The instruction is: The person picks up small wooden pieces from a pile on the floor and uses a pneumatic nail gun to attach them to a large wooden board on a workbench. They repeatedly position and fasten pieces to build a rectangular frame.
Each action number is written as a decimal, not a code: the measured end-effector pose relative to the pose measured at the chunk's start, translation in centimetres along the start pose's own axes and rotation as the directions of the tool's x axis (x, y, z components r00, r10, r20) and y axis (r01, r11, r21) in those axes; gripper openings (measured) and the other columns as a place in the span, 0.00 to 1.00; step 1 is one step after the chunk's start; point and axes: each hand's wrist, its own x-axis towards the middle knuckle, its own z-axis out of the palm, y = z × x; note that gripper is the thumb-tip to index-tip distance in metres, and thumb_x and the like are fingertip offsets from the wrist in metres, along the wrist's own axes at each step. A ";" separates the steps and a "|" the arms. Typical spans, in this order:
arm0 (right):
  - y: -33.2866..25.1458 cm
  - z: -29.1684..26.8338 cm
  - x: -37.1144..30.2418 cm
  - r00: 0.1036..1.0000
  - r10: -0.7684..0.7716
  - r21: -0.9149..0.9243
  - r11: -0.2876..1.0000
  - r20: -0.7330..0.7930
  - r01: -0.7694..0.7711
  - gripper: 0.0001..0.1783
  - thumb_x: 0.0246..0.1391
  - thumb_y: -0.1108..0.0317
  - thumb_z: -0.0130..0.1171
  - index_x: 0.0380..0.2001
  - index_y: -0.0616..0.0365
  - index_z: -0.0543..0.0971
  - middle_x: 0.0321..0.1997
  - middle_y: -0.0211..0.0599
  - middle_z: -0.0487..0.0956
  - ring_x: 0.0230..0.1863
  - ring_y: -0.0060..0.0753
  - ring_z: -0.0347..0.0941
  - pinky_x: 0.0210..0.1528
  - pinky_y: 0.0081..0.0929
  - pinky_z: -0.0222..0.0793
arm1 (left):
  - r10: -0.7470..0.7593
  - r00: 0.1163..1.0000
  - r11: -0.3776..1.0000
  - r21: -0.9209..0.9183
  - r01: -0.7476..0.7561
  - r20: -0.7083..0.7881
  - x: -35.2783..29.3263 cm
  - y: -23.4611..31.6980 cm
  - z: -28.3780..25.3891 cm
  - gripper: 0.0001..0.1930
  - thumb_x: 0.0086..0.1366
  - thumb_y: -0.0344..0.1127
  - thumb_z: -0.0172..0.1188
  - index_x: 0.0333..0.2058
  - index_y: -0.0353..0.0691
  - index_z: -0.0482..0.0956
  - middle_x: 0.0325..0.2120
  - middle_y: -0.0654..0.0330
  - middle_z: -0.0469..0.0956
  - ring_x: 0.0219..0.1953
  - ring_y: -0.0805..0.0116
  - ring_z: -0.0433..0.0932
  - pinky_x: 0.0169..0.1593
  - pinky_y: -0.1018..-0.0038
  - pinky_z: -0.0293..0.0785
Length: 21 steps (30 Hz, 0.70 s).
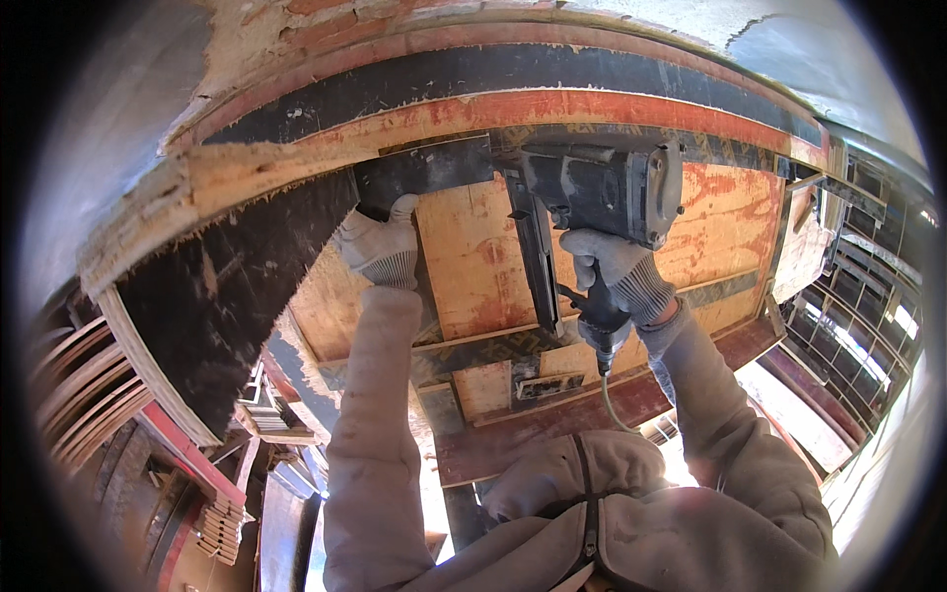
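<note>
My right hand, in a grey knit glove, is wrapped round the handle of a black pneumatic nail gun. The gun's nose and long magazine point left, and a thin air hose hangs from the base of its handle. In a similar glove, my left hand grips the lower edge of a short black board, thumb up against it. Some of its fingers are hidden behind the board. The gun's nose is close to the right end of this board; whether they touch I cannot tell.
A wooden panel with dark battens lies beneath my hands. Along its far side runs a curved red and black edge strip. A wide black board slants at left, near stacked curved strips. Metal racks stand at right.
</note>
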 end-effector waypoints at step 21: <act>10.2 -8.3 -8.8 0.980 -0.186 -0.556 0.823 -0.073 0.115 0.14 0.59 0.61 0.65 0.45 0.55 0.83 0.32 0.33 0.82 0.32 0.29 0.78 0.33 0.30 0.75 | 0.027 1.000 0.995 -0.099 -0.026 0.011 -1.9 1.6 -4.0 0.41 0.45 0.56 0.81 0.50 0.31 0.78 0.44 0.42 0.79 0.49 0.38 0.75 0.56 0.51 0.72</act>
